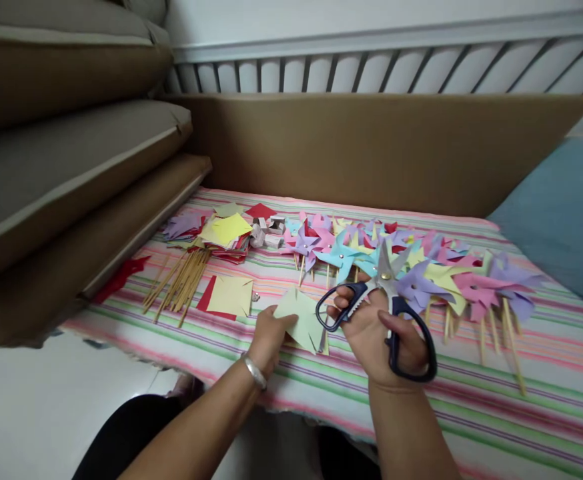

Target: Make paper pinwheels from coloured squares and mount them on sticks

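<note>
My left hand (266, 339), with a silver bangle on the wrist, pinches the edge of a pale green paper square (300, 319) just above the striped cloth. Slits run in from its corners, and other sheets peek out beneath. Over to the right, my right hand (366, 340) has its thumb and fingers through the dark blue handles of a pair of scissors (385, 275). The blades are spread and point away from me. Left of the papers lies a cream square (230, 295) with cut slits, partly over a red sheet (204, 300). A small shiny item (256, 297) sits beside it.
Finished paper pinwheels (416, 287) on sticks cover the right side. Bare wooden sticks (186, 280), stacked coloured squares (226, 233), small boxes (273, 240) and a red paper piece (121, 277) lie left. Thick cushions (81, 153) and a brown board (361, 153) border the cloth (521, 427).
</note>
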`<action>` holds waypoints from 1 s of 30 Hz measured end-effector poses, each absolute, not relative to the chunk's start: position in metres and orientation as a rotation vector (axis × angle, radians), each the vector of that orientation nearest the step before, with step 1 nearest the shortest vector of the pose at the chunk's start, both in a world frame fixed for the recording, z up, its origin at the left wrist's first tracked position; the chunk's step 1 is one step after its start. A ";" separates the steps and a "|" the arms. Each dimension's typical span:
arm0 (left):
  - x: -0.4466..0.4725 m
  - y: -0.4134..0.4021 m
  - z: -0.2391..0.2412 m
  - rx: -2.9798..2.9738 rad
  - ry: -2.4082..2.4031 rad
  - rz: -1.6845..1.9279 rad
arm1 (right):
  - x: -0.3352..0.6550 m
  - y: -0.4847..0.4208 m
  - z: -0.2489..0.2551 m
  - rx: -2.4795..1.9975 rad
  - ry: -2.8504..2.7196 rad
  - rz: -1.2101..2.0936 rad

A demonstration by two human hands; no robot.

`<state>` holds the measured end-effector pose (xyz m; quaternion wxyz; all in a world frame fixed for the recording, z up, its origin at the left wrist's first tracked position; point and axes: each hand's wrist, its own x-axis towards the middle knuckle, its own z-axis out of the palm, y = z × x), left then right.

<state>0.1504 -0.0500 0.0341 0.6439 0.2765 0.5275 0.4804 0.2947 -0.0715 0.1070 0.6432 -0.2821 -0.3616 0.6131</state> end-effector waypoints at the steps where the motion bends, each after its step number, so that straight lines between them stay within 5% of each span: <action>1: 0.149 -0.052 0.034 0.698 1.220 1.072 | 0.297 -0.072 0.107 -0.654 -0.833 1.390; 7: 0.072 -0.055 0.042 1.524 1.651 1.172 | 0.296 -0.074 0.108 -0.673 -0.877 1.432; 12: 0.008 -0.035 0.040 2.262 1.687 0.755 | 0.286 -0.077 0.107 -0.664 -0.885 1.500; 23: -0.004 -0.018 0.044 2.488 1.535 0.388 | 0.291 -0.074 0.109 -0.549 -0.802 1.518; 30: -0.007 -0.002 0.043 2.365 1.529 0.502 | 0.282 -0.071 0.100 -0.535 -0.814 1.593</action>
